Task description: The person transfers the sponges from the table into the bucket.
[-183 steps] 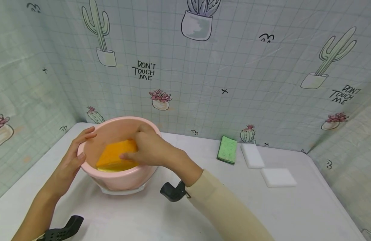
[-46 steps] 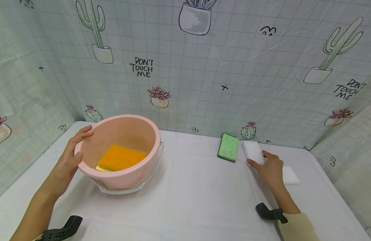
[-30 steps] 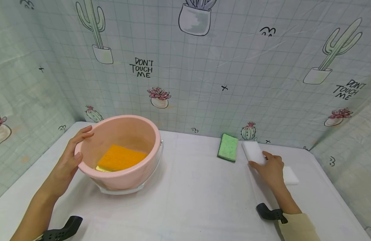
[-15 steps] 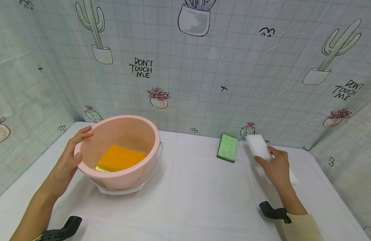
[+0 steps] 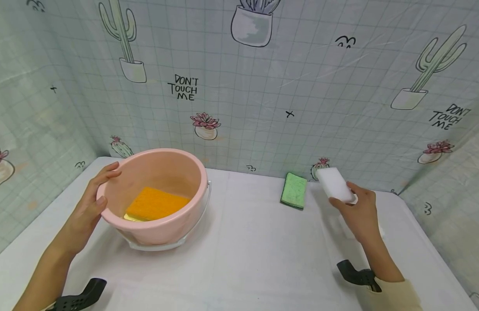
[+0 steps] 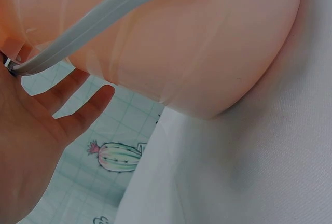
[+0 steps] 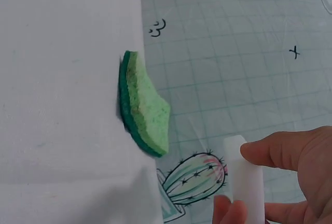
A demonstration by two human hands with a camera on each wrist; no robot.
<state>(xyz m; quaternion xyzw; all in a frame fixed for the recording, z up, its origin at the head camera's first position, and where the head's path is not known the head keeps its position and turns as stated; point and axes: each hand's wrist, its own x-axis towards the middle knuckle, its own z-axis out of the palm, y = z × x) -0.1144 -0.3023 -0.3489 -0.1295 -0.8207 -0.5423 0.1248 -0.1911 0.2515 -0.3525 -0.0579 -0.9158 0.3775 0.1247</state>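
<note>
My left hand (image 5: pixel 85 211) grips the left rim of a pink bucket (image 5: pixel 157 233), with fingertips at the rim; in the left wrist view two more fingers reach along its outer wall. Inside the bucket lies an orange sponge (image 5: pixel 157 203), a yellow edge (image 5: pixel 134 219) showing beneath it. On the right, my right hand (image 5: pixel 361 216) pinches a white sponge block (image 5: pixel 334 183) between thumb and fingers, raised over the table and tilted. Another white block (image 5: pixel 382 233) is mostly hidden behind that hand and wrist.
A green scouring sponge (image 5: pixel 293 191) lies at the back of the white table (image 5: pixel 247 259), left of the right hand. The bucket's pale handle (image 5: pixel 157 247) hangs down around its outside. A cactus-print curtain (image 5: pixel 239 86) rises behind the table.
The right hand was inside the bucket on the orange sponge, then moved right to the white block and has lifted it off the table. The left hand stays on the bucket.
</note>
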